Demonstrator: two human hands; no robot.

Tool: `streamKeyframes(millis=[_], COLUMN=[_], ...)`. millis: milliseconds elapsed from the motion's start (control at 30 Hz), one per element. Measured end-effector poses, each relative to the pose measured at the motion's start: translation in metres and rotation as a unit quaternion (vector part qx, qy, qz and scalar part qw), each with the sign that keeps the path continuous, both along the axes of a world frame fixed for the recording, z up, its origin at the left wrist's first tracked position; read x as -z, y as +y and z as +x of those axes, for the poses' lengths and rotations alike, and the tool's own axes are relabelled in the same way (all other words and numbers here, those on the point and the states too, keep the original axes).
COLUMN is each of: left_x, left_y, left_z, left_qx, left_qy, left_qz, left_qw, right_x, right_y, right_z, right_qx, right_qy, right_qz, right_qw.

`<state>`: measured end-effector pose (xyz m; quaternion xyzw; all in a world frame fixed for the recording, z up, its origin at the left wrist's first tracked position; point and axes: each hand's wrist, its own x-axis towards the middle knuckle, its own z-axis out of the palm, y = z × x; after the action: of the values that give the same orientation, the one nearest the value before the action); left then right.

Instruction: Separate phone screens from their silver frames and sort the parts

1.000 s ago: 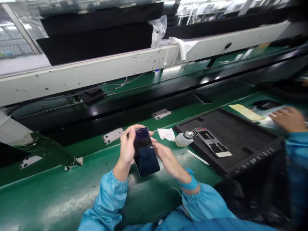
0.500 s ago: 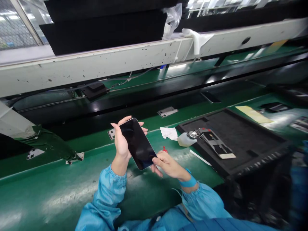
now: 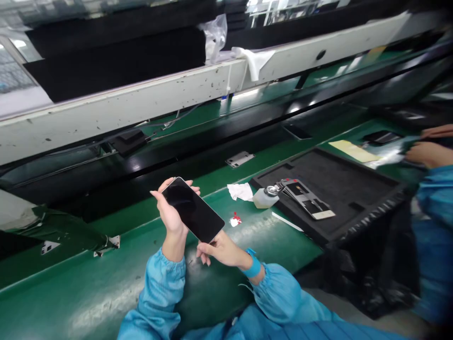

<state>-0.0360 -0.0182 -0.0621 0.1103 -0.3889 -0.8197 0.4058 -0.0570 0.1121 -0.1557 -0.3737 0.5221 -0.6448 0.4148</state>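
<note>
A smartphone (image 3: 194,210) with a dark screen lies tilted over the green bench, screen up. My left hand (image 3: 170,218) grips its upper part, thumb along the near side and fingertips showing past the far side. At the phone's lower end, my right hand (image 3: 226,249) has its thumb by the bottom edge; some of its fingers are hidden behind the phone. To the right on the bench are a crumpled white tissue (image 3: 239,191), a small bottle with a metal top (image 3: 265,197) and some red and white bits (image 3: 235,219).
A black foam tray (image 3: 354,182) holds several phone housings (image 3: 309,200). A white strip (image 3: 287,222) lies before it. Farther back are a loose housing (image 3: 239,159), a dark phone (image 3: 296,131) and yellow paper (image 3: 354,151). Another person's hands (image 3: 430,153) are at the right edge.
The phone has turned to lie more crosswise. My right thumb has slid from the screen to the bottom edge. The view has shifted, and another person's arm has appeared at the right.
</note>
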Motion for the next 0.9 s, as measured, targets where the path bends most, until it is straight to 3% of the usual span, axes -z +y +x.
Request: streamKeyframes(millis=[167,333,500,600,667,733,767,833,900], left_x=[0.002,0.003,0.013,0.022,0.028,0.033,0.036,0.041,0.048], left_y=[0.000,0.000,0.002,0.002,0.002,0.001,0.001,0.002,0.004], left_z=[-0.006,-0.005,-0.010,-0.031,-0.058,-0.095,-0.116,-0.157,-0.196], left_qx=[-0.010,0.018,0.034,0.064,0.079,0.087,0.090,0.091,0.080], left_qy=[-0.013,-0.027,-0.044,-0.088,-0.121,-0.142,-0.152,-0.176,-0.201], left_qz=[0.008,0.002,0.025,0.067,0.098,0.114,0.122,0.142,0.153], left_qw=[1.000,0.999,0.998,0.992,0.985,0.979,0.977,0.970,0.964], right_x=[-0.003,-0.009,-0.012,-0.010,-0.003,0.006,0.010,0.020,0.030], right_y=[0.003,0.024,0.034,0.057,0.090,0.133,0.157,0.200,0.234], right_z=[-0.004,-0.029,-0.035,-0.041,-0.060,-0.090,-0.106,-0.140,-0.167], right_qx=[-0.001,0.075,0.086,0.114,0.175,0.281,0.354,0.496,0.581], right_qy=[-0.007,0.019,0.074,0.101,0.137,0.179,0.200,0.253,0.314], right_qz=[-0.002,-0.020,0.006,-0.005,-0.005,0.019,0.040,0.118,0.212], right_qw=[1.000,0.997,0.994,0.988,0.975,0.943,0.913,0.822,0.721])
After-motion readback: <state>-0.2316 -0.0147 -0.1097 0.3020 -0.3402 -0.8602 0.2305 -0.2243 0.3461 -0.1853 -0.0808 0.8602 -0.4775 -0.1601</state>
